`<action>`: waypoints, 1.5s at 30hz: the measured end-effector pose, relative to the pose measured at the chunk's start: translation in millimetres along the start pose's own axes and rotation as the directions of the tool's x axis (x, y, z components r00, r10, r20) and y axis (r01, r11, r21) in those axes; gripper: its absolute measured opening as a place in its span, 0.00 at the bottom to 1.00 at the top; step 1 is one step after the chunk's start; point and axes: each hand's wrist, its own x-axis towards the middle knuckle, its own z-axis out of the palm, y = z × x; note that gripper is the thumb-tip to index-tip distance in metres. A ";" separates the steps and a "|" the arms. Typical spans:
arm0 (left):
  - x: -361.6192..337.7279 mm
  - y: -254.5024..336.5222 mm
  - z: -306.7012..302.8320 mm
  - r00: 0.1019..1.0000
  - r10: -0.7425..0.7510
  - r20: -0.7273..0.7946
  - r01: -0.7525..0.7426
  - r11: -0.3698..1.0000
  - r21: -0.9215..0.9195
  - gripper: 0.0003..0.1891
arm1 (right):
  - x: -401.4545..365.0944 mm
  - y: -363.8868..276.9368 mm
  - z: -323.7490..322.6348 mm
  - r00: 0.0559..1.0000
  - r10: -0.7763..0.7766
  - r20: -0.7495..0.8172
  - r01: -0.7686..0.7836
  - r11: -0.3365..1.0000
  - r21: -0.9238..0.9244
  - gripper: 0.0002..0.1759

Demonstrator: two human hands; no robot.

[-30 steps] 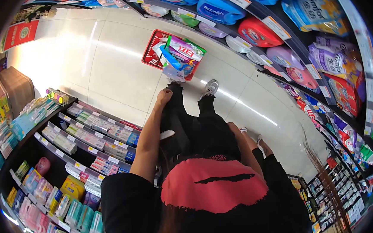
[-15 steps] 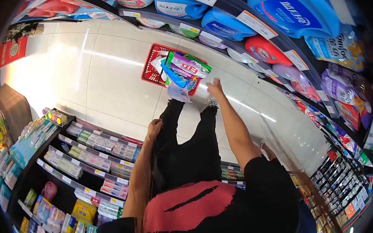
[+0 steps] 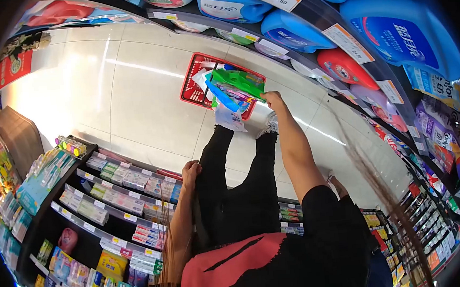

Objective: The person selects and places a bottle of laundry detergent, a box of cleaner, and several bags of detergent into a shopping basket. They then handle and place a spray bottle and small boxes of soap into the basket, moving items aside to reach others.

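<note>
- Red mesh basket (image 3: 191, 88), seen from the head camera, stands on the pale tiled floor (image 3: 130, 92) of a shop aisle, just ahead of the person's shoe (image 3: 271, 123). It is heaped with packets.
- A green packet (image 3: 239, 80) lies on top of the heap. A blue strip (image 3: 220, 92) crosses beneath it, and a white packet (image 3: 231, 119) hangs over the near rim.
- The right hand (image 3: 274, 100) is stretched down to the basket's near right corner and touches the edge of the green packet. Its fingers look bent, but I cannot tell whether they are grasping the packet, the rim or nothing.
- The left hand (image 3: 191, 172) hangs at the person's side, loosely clenched against the black trouser leg (image 3: 217, 187), with nothing seen in it.
- On the left, low shelves (image 3: 58, 206) carry rows of small boxes (image 3: 126, 180), well apart from the basket.
- On the right, a higher shelf holds blue jugs (image 3: 291, 32) and a red jug (image 3: 344, 66), with price tags (image 3: 346, 42) along its edge.
</note>
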 end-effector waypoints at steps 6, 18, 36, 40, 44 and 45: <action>-0.6 8.7 13.5 0.996 0.083 0.041 -0.086 0.993 0.083 0.12 | -69.1 -45.8 13.8 0.664 -0.701 -0.258 0.607 0.708 -0.362 0.11; 1.3 26.5 42.3 0.987 0.093 0.132 -0.118 0.974 0.196 0.13 | -161.3 -61.1 -56.3 0.470 -0.782 -0.409 0.722 0.607 -0.331 0.08; -69.8 203.8 128.4 0.500 0.595 0.629 -0.817 0.564 0.116 0.50 | -394.6 -71.6 -176.1 0.613 -0.756 -0.228 0.779 0.627 0.015 0.07; -177.8 288.2 167.2 0.325 0.580 0.747 -0.793 0.598 -0.119 0.41 | -501.1 -88.3 -228.6 0.534 -0.823 -0.195 0.831 0.467 0.303 0.07; -201.0 294.5 186.7 0.318 0.512 0.798 -0.582 0.770 -0.262 0.25 | -533.5 -74.1 -268.0 0.490 -0.810 -0.321 0.801 0.273 0.533 0.06; -213.3 287.2 193.4 0.334 0.577 0.745 -0.591 0.744 -0.311 0.20 | -542.5 -68.9 -277.6 0.508 -0.794 -0.335 0.771 0.247 0.587 0.06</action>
